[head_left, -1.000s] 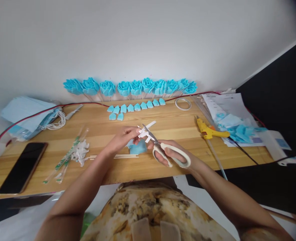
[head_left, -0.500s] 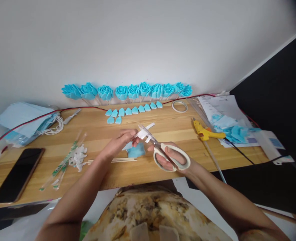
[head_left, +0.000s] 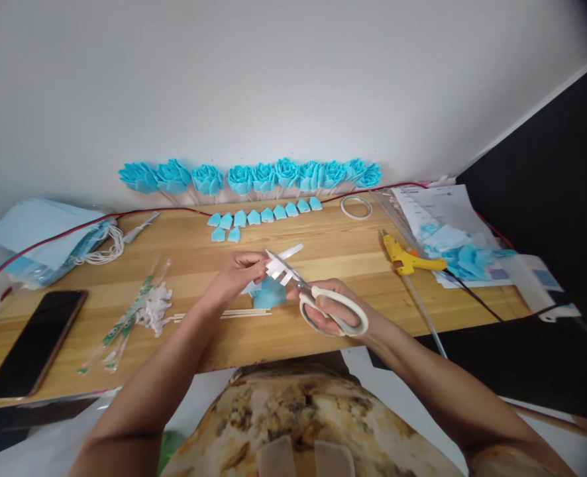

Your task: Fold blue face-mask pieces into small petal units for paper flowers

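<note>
My left hand [head_left: 246,270] pinches a white strip with small slits along it [head_left: 276,269]; whether it is paper or cloth I cannot tell. My right hand [head_left: 340,305] is closed round the white-handled scissors [head_left: 358,317], fingers through the loops. Their blades point up and left and meet the strip. A longer white piece [head_left: 292,251] shows behind the blades. Beneath the hands lies light blue material [head_left: 269,293], partly hidden, with thin wooden sticks [head_left: 246,313] at its near side.
Blue flowers [head_left: 238,180] on sticks lean along the wall. Blue petal pieces [head_left: 267,215] lie in rows before them. A tape roll [head_left: 356,207], a yellow glue gun [head_left: 407,257] and blue scraps [head_left: 467,258] are rightward; a phone [head_left: 35,344] and white scraps [head_left: 154,308] are leftward.
The scissors' handles have come closer together and the scissors have shifted slightly left along the strip. My left hand keeps its pinch and has moved a little up.
</note>
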`<state>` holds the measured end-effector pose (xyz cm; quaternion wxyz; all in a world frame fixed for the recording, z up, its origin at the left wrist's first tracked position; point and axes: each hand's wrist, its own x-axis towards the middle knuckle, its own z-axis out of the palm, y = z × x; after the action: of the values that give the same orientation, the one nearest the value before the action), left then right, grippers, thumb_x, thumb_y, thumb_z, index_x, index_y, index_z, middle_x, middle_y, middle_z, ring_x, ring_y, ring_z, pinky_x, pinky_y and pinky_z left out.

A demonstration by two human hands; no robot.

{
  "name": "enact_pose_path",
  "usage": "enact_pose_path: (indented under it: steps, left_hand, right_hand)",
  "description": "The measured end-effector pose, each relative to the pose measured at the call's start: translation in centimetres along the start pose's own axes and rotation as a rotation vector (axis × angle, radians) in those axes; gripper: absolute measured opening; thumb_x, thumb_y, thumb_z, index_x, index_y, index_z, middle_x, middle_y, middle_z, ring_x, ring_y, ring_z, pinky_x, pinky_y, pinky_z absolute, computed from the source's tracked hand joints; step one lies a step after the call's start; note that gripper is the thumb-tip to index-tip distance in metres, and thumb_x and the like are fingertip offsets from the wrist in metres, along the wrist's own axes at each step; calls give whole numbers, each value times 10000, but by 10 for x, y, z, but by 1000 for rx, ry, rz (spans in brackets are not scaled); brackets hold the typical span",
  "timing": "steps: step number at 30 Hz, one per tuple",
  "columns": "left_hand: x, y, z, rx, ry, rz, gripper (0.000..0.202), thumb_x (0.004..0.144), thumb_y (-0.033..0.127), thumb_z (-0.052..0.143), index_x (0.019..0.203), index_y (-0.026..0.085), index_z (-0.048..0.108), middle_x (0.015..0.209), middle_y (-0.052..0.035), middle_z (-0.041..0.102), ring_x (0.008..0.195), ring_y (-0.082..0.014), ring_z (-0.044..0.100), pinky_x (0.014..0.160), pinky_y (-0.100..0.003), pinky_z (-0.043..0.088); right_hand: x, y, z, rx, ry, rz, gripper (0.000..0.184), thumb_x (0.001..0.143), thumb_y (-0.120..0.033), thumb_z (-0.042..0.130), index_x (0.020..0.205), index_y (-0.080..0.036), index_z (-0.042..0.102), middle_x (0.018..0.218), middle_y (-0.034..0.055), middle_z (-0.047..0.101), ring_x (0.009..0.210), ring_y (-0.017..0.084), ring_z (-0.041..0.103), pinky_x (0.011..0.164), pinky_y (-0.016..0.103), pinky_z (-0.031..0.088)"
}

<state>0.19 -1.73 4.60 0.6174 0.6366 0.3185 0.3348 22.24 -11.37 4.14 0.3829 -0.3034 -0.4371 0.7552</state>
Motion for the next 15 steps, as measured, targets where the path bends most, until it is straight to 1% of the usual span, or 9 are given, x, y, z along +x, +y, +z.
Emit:
enact_pose_path:
  steps: [4, 6, 8, 10, 11, 13, 15]
  left_hand:
    - [2, -7, -1, -21, 41, -8, 537, 753, 559, 729, 468, 163, 503, 495, 14, 436, 517, -96, 382, 533, -251, 277]
    - [3, -9, 1, -26, 76, -29, 517, 748, 540, 734, 465, 164, 519, 486, 20, 427, 507, -93, 380, 522, -248, 281]
    - [3, -9, 4, -3, 107, -95, 465, 745, 531, 738, 506, 162, 587, 467, 31, 410, 481, -87, 358, 495, -243, 263]
    - [3, -7, 6, 43, 103, -160, 411, 749, 526, 739, 583, 157, 662, 456, 44, 392, 456, -80, 323, 466, -239, 224]
    - [3, -5, 7, 62, 93, -171, 400, 757, 528, 732, 620, 155, 686, 462, 44, 399, 454, -79, 320, 461, -238, 217]
    - [3, -4, 6, 76, 95, -135, 412, 773, 537, 714, 623, 155, 676, 485, 38, 424, 469, -83, 342, 469, -235, 241]
    - [5, -4, 3, 93, 129, -67, 460, 795, 550, 691, 563, 162, 603, 503, 32, 429, 497, -88, 367, 495, -233, 279]
  right_hand:
    - [5, 1, -3, -84, 44, 22, 626, 785, -595, 752, 1156, -93, 707, 539, -73, 495, 363, 26, 340, 357, 177, 229]
    - [8, 2, -1, -156, 74, 49, 614, 781, -581, 758, 1168, -106, 717, 526, -79, 487, 378, 31, 351, 377, 179, 239]
    - [12, 5, 3, -257, 68, 89, 550, 742, -536, 801, 1115, -135, 748, 542, -80, 487, 432, 32, 351, 412, 178, 241]
    - [15, 7, 9, -326, 39, 119, 496, 692, -483, 845, 1058, -157, 769, 573, -78, 497, 488, 35, 350, 447, 180, 244]
    - [15, 7, 10, -326, 35, 122, 490, 687, -470, 849, 1058, -161, 769, 581, -79, 499, 497, 36, 345, 458, 184, 248]
    - [12, 4, 11, -263, 66, 104, 521, 716, -463, 828, 1132, -160, 745, 587, -81, 497, 481, 36, 342, 461, 191, 261]
    - [3, -2, 7, -201, 118, 64, 558, 750, -439, 812, 1227, -170, 701, 628, -71, 520, 491, 43, 372, 476, 196, 302]
